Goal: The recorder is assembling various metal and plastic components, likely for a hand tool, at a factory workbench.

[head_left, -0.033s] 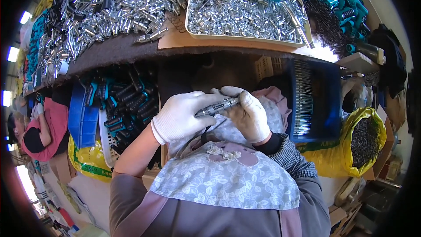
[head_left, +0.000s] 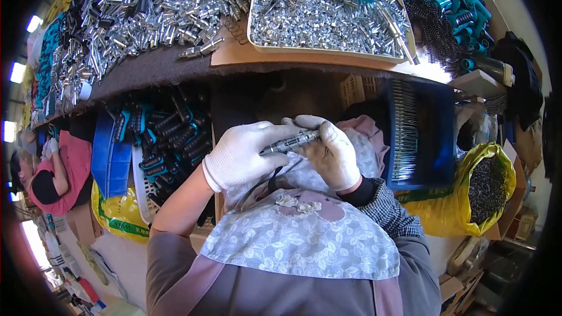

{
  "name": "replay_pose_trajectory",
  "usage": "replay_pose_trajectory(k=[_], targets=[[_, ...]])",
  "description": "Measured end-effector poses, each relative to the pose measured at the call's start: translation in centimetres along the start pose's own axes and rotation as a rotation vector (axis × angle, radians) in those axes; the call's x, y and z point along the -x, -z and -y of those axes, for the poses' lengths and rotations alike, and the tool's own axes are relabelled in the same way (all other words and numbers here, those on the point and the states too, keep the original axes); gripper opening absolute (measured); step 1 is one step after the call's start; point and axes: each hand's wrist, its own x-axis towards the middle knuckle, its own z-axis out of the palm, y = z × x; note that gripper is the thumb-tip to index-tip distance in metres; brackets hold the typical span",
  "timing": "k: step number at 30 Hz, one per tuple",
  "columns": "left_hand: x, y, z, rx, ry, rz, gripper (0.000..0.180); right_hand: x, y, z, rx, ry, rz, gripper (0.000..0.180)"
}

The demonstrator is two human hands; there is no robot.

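Note:
Above my lap, both gloved hands meet around a silvery cylindrical metal part point(head_left: 293, 141) with slots or ridges along its side. My left hand point(head_left: 243, 157), in a white knit glove, grips its left end between thumb and fingers. Its right end rests in my right hand point(head_left: 335, 157), whose thumb and fingers are closed around it; the glove's palm looks greyish. The part is tilted, with its right end slightly farther away. My fingers cover both of its ends.
Across the bench lie heaped metal parts point(head_left: 134, 23), a cream tray point(head_left: 328, 54) of small metal pieces, and teal housings point(head_left: 445, 0). Below are black-and-teal handles point(head_left: 170, 134), a blue bin point(head_left: 430, 180) with long thin rods, and a yellow sack point(head_left: 465, 199). Another person in pink point(head_left: 73, 167) sits at left.

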Motion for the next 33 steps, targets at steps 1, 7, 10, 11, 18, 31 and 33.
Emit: replay_pose_trajectory(k=[1, 7, 10, 11, 18, 31, 33], targets=[[0.0, -0.1, 0.0, -0.002, -0.001, 0.0, 0.042, 0.0, 0.0, 0.0, 0.002, 0.016, -0.016, 0.052], [-0.3, -0.8, -0.1, -0.071, 0.004, -0.024, 0.039, 0.0, 0.0, -0.1, 0.084, 0.019, -0.002, 0.051], [-0.6, -1.2, 0.3, -0.075, -0.046, -0.076, 0.036, -0.1, -0.5, -0.1, 0.112, 0.031, -0.021, 0.059], [-0.7, -1.3, 0.4, -0.071, -0.053, -0.085, 0.035, -0.1, -0.6, -0.1, 0.114, 0.035, -0.021, 0.059], [-0.7, -0.2, 0.7, 0.002, -0.021, -0.138, 0.031, -1.7, -0.4, 2.8, 0.428, 0.052, 0.011, 0.055], [2.4, -2.0, 1.3, 0.136, 0.03, -0.225, 0.033, -20.6, 1.0, 24.5, 2.54, 0.628, -0.17, 0.041], [2.8, -2.0, 1.0, 0.141, 0.033, -0.267, 0.03, -20.9, -1.2, 22.9, 2.569, 0.541, -0.185, 0.041]])
